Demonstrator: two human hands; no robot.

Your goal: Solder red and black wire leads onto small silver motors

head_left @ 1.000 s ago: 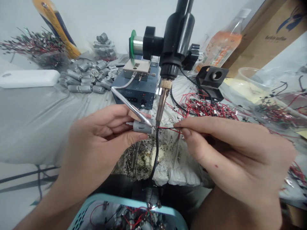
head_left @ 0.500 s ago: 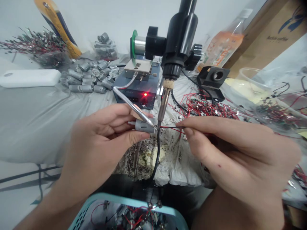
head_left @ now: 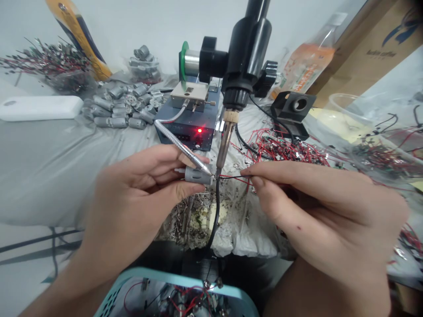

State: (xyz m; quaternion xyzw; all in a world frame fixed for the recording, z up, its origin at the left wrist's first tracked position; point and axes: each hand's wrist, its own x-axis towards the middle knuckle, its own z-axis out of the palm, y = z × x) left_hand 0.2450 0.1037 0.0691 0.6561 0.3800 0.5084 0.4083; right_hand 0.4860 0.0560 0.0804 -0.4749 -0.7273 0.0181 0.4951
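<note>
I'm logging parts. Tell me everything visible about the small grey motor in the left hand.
The small grey motor is a short cylinder, seemingly metal, lying horizontally, with a thin shaft poking out leftward. The left hand pinches it from above and below. Its right end sits under the soldering iron tip and the solder feed nozzle, where a red wire meets it.

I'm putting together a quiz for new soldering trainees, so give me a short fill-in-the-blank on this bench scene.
1. The person's left hand pinches a small grey cylindrical ____ under the clamped soldering iron.
2. The right hand holds thin red and black ____ toward it.
3. The small lamp on the blue control box glows ____.

Missing words: motor; wires; red.
</note>
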